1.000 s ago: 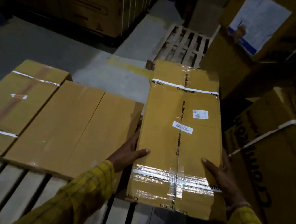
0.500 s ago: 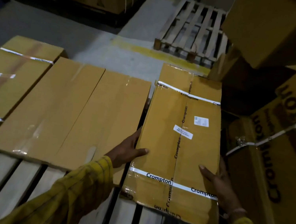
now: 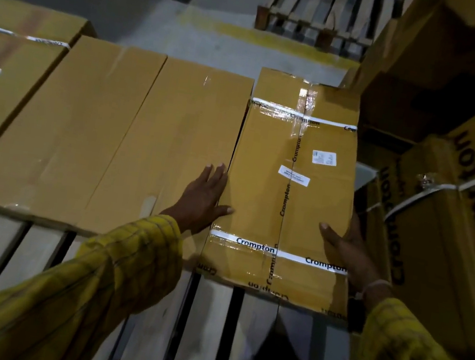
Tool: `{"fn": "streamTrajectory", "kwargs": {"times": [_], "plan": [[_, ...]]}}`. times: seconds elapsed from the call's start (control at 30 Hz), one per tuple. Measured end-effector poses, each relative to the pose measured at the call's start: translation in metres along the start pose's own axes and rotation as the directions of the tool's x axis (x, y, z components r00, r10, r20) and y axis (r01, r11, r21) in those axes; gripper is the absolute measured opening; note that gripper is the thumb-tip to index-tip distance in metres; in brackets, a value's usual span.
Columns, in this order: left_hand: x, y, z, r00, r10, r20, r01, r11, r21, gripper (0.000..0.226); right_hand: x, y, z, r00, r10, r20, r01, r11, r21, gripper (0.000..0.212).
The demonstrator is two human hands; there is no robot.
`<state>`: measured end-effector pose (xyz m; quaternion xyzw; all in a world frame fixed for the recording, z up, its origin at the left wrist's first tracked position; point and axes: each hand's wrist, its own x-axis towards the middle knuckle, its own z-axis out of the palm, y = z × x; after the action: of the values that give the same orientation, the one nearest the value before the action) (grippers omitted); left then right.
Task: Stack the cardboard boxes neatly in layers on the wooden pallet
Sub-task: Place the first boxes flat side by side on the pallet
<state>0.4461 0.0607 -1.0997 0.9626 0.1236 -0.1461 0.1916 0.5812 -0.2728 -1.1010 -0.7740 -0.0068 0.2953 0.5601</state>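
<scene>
A long taped Crompton box (image 3: 290,187) lies on the wooden pallet (image 3: 207,329), its left side close against a wide plain box (image 3: 107,135). Another strapped box (image 3: 7,83) sits further left on the pallet. My left hand (image 3: 203,196) lies flat with straight fingers on the wide box's right edge, thumb touching the taped box. My right hand (image 3: 348,252) holds the taped box's right edge, thumb on top, fingers hidden down the side.
Large Crompton cartons (image 3: 452,242) stand tight against the right side of the pallet. A second pallet (image 3: 322,13) lies on the floor behind, past a yellow floor line (image 3: 275,39). Bare pallet slats show in front of the boxes.
The taped box has moved down and left until it sits beside the wide box. My left hand came off the box's left side and now lies flat on the wide box.
</scene>
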Motion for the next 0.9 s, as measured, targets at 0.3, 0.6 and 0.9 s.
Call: {"fn": "streamTrajectory", "kwargs": {"times": [0.3, 0.6, 0.9], "plan": [[0.001, -0.006, 0.010, 1.000, 0.027, -0.012, -0.027, 0.999, -0.022, 0.094, 0.025, 0.009, -0.004, 1.000, 0.015, -0.020, -0.015, 1.000, 0.018, 0.074], [-0.017, 0.008, 0.014, 0.979, 0.161, -0.128, -0.161, 0.987, 0.013, 0.088, -0.017, -0.006, 0.026, 0.994, -0.040, -0.099, -0.042, 0.701, -0.712, 0.107], [-0.047, -0.001, 0.046, 0.911, 0.405, 0.077, -0.411, 0.903, 0.125, 0.123, -0.079, 0.014, 0.037, 0.950, -0.066, 0.305, 0.309, 0.326, -0.893, 0.145]]}}
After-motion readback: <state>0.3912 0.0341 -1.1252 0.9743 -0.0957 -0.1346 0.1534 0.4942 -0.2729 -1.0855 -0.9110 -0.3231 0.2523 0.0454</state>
